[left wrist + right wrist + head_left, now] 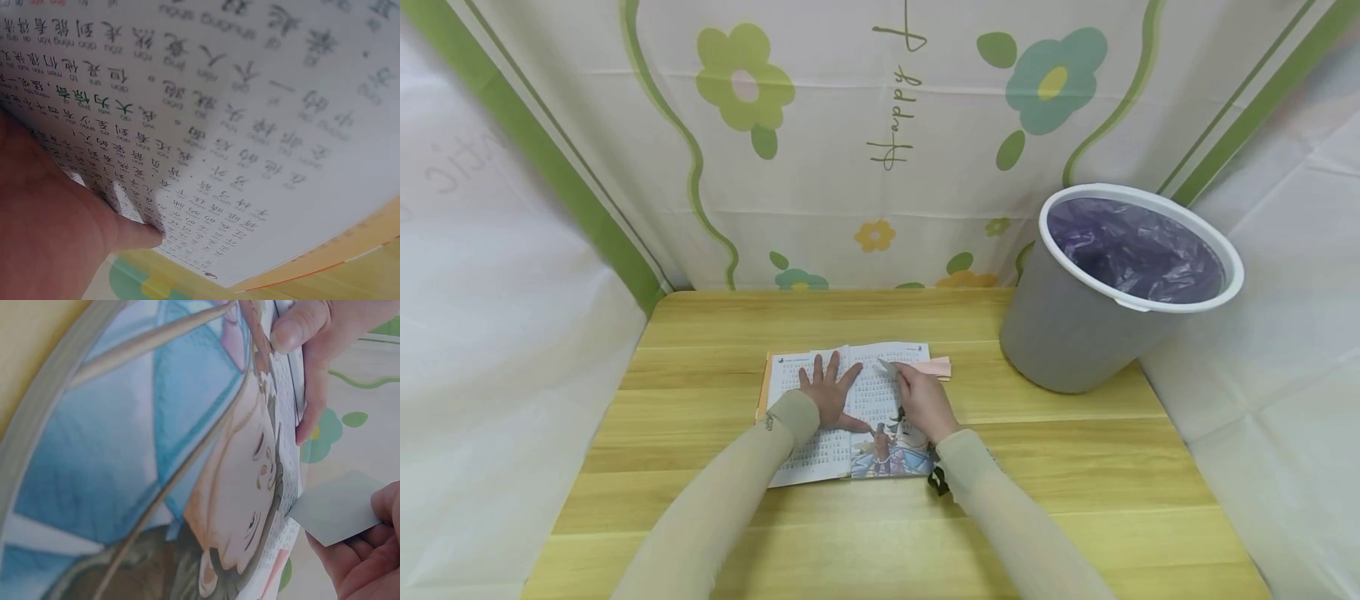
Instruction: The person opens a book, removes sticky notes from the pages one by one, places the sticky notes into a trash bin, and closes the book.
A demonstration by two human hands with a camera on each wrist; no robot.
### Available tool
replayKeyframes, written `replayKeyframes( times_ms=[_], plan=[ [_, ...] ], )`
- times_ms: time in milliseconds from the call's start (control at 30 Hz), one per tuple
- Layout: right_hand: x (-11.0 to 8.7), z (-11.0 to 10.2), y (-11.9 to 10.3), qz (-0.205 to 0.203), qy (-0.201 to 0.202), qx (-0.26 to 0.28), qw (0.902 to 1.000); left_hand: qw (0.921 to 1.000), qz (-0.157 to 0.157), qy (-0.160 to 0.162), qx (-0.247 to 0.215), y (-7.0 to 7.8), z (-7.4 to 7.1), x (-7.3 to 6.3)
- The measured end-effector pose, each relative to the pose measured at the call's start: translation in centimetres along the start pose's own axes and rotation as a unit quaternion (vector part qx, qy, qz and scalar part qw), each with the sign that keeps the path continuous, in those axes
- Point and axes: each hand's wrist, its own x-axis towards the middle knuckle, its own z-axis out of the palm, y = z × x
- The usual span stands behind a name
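An open book [820,454] lies on the wooden table, with printed text on its left page and a coloured illustration [100,462] low on the right page. My left hand [831,402] rests on the pages near the fold, fingers spread; the left wrist view catches part of this hand [56,219] against the text. Between thumb and fingers, my right hand [925,404] pinches a small pale grey-green piece of paper [340,509] with a pointed end. That paper is over the upper part of the right page. Pink paper strips [936,367] stick out past the book's right edge.
A grey bin [1060,333] with a white rim and a purple liner stands at the table's back right. Some small dark green thing [938,481] is by the book's lower right corner. Flower-printed cloth [820,183] hangs behind the table [692,492].
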Motion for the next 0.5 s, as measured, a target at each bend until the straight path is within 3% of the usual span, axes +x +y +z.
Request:
replayKeyframes(
  times_ms=[233, 500],
  plan=[
    [0.1, -0.6, 0.0, 0.006, 0.008, 0.011, 0.9999, 0.9999, -0.001, 0.011, -0.008, -0.2, 0.3, 0.2],
    [0.0, -1.2, 0.0, 0.002, 0.021, 0.021, 0.9996, 0.9999, -0.002, 0.01, 0.006, 0.5, -0.9, -1.1]
  ],
)
